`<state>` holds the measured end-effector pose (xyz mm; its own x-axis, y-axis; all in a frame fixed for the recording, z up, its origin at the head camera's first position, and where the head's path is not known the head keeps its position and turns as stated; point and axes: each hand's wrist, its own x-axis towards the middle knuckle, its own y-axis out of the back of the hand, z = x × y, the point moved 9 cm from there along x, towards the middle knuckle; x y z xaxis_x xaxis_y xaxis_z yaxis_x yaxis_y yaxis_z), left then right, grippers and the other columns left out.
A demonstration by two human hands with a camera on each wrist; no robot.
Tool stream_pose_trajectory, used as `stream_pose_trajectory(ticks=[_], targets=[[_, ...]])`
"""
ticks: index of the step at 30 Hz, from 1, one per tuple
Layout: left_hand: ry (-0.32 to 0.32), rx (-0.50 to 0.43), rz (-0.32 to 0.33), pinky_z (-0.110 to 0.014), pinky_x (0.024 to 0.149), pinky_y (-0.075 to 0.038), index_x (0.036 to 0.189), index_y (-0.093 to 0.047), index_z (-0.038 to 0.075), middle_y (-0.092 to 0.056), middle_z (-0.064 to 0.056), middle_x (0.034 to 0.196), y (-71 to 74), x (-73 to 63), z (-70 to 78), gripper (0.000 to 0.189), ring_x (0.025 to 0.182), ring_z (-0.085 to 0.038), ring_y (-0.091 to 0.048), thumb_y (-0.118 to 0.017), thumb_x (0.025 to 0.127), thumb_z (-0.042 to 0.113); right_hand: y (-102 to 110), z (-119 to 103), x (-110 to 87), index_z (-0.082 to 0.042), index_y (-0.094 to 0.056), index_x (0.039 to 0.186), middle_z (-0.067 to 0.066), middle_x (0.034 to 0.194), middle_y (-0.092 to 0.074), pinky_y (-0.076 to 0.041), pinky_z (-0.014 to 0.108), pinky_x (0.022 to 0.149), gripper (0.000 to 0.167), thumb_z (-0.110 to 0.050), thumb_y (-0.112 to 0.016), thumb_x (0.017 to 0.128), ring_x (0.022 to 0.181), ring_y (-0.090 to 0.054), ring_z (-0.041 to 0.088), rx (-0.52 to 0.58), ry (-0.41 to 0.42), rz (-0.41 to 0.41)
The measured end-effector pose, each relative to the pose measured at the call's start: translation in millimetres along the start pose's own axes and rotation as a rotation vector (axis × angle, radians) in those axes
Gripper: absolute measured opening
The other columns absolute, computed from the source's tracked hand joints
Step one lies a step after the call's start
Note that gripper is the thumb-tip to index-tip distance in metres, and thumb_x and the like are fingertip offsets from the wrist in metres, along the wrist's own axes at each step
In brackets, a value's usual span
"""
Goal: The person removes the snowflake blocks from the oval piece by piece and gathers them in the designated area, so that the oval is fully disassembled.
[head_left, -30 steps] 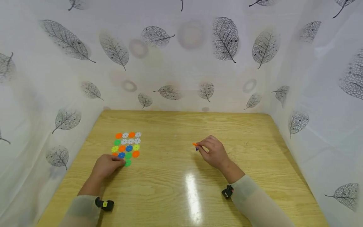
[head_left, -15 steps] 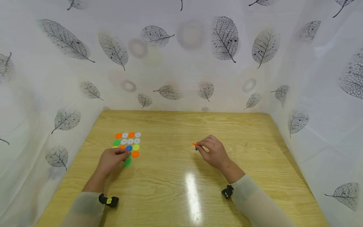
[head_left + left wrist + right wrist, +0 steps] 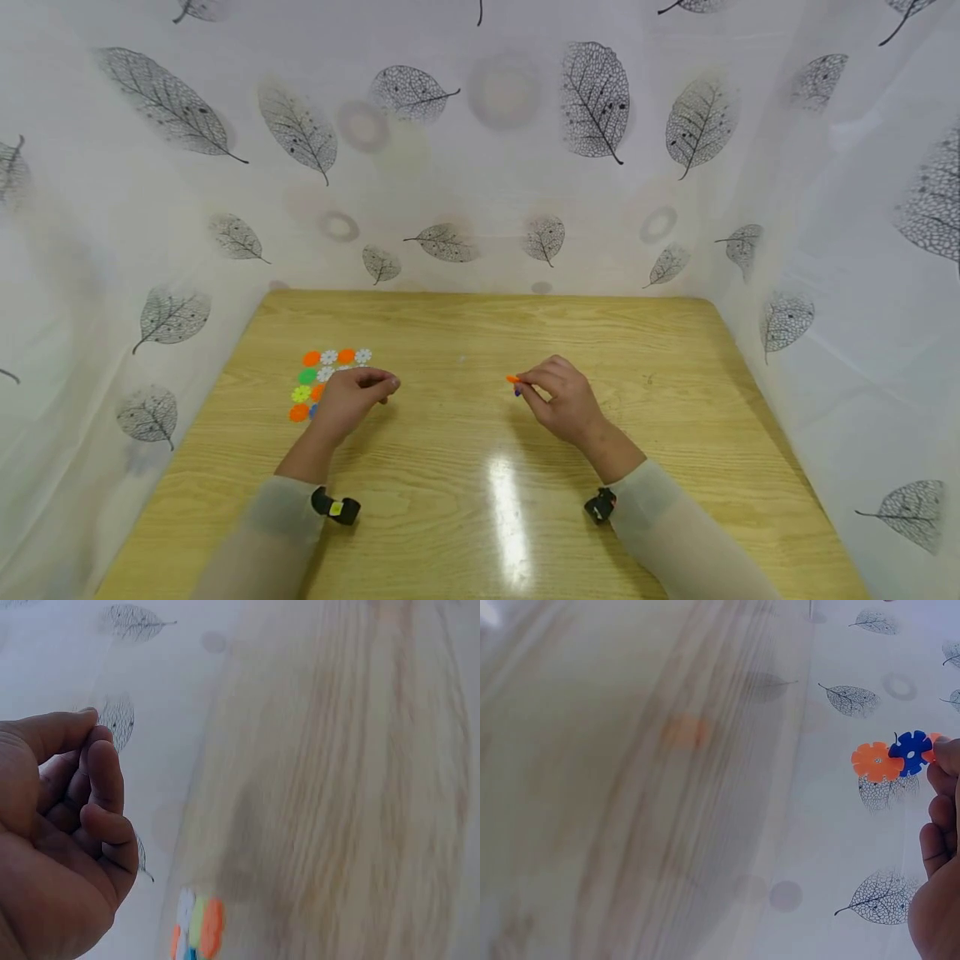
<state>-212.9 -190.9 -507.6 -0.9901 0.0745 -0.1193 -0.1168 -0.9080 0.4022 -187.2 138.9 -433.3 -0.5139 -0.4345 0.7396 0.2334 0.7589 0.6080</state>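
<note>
My right hand (image 3: 564, 402) pinches a short chain of interlocking flower-shaped discs between thumb and fingers, over the middle of the table. In the right wrist view its orange disc (image 3: 877, 762) is slotted to a blue disc (image 3: 911, 753), with another orange disc partly hidden under the thumb. My left hand (image 3: 347, 402) is raised over the loose discs (image 3: 309, 377) at the left. Its thumb meets the curled index finger; no disc shows between them in the left wrist view. The hand and forearm cover many of the loose discs.
Orange, white, green, yellow and blue discs lie in rows on the left of the wooden table (image 3: 450, 333). A white leaf-patterned sheet (image 3: 465, 192) surrounds the table's back and sides. Each wrist wears a small black camera (image 3: 336, 506).
My left hand has moved from the near end of the loose discs up and to the right, past their right side. The right hand with its chain has barely moved.
</note>
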Motion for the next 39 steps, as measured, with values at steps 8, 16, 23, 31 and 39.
stream_pose_trajectory(ticks=[8, 16, 23, 31, 39], targets=[[-0.032, -0.105, -0.061, -0.055, 0.091, -0.052, 0.109, -0.078, 0.010, -0.074, -0.014, 0.106, -37.5, 16.1, 24.8, 0.033, 0.092, -0.034, -0.068, -0.078, 0.095, 0.039, -1, -1, 0.7, -0.005, -0.080, 0.096, 0.002, 0.090, -0.077, -0.056, 0.036, 0.070, 0.015, -0.005, -0.086, 0.082, 0.083, -0.067, 0.020, -0.001, 0.000, -0.008], [-0.120, -0.169, -0.098, -0.058, 0.086, -0.054, 0.106, -0.079, 0.010, -0.074, -0.009, 0.097, -69.7, 24.2, 44.2, 0.021, 0.087, -0.034, -0.067, -0.079, 0.095, 0.028, -3, -4, 3.3, -0.003, -0.080, 0.101, 0.004, 0.092, -0.077, -0.056, 0.038, 0.072, 0.016, -0.002, -0.083, 0.084, 0.084, -0.067, 0.022, 0.000, 0.014, -0.009], [-0.148, -0.186, -0.148, -0.060, 0.084, -0.054, 0.107, -0.079, 0.009, -0.075, -0.004, 0.097, -92.2, 24.7, 59.1, 0.022, 0.088, -0.033, -0.068, -0.080, 0.094, 0.027, -8, -5, 4.5, -0.002, -0.080, 0.103, 0.005, 0.095, -0.077, -0.055, 0.038, 0.073, 0.016, 0.000, -0.080, 0.087, 0.085, -0.066, 0.022, 0.024, 0.014, -0.016], [-0.185, -0.113, -0.176, -0.054, 0.081, -0.057, 0.110, -0.080, 0.013, -0.075, 0.002, 0.104, -110.1, 22.5, 76.4, 0.023, 0.089, -0.024, -0.069, -0.082, 0.092, 0.029, -12, -7, 5.5, -0.003, -0.080, 0.103, 0.003, 0.096, -0.077, -0.055, 0.038, 0.076, 0.016, -0.002, -0.080, 0.088, 0.086, -0.067, 0.021, 0.018, 0.029, -0.024], [-0.237, -0.078, -0.187, -0.041, 0.074, -0.059, 0.109, -0.081, 0.019, -0.074, 0.004, 0.108, -120.4, 23.2, 88.7, 0.018, 0.090, -0.021, -0.069, -0.081, 0.093, 0.027, -11, -14, 10.5, -0.005, -0.081, 0.100, 0.003, 0.092, -0.078, -0.055, 0.040, 0.077, 0.018, -0.003, -0.085, 0.082, 0.083, -0.069, 0.020, 0.019, 0.044, -0.017]])
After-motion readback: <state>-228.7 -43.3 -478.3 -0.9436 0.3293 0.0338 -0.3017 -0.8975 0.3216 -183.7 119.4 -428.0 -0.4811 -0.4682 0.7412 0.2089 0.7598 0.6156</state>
